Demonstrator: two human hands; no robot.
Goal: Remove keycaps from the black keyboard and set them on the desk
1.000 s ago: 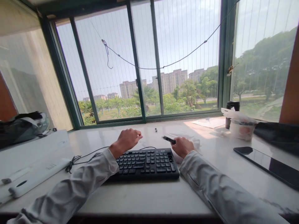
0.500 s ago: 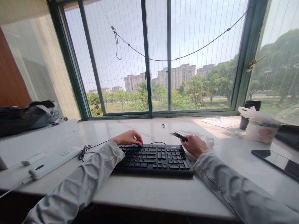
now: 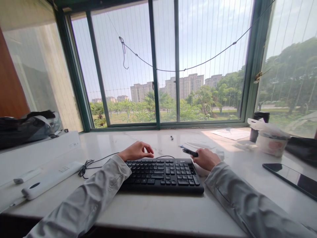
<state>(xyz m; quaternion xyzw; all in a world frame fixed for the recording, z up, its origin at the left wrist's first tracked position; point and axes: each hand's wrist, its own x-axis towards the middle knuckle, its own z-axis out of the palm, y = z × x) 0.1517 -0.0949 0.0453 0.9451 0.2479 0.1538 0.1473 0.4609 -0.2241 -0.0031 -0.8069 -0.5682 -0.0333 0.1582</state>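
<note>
A black keyboard lies on the white marble-look counter in front of me. My left hand hovers at its back left edge, fingers curved down and thumb apart from them, with nothing visible in it. At the back right corner, my right hand is closed around a slim black tool whose thin, prong-like ends point left. Its exact kind is not clear. A small blue-tipped thing lies just behind the tool. Clear plastic film spreads behind my right hand.
Two tiny dark pieces lie near the window. To the right are a phone, a bagged tub, a dark cylinder and paper. To the left are a white power strip, coiled cable and white box.
My left hand has lifted slightly from the keyboard's back edge, its fingers spreading a little. My right hand still holds the black tool, now turned slightly. The whole view has shifted a little.
</note>
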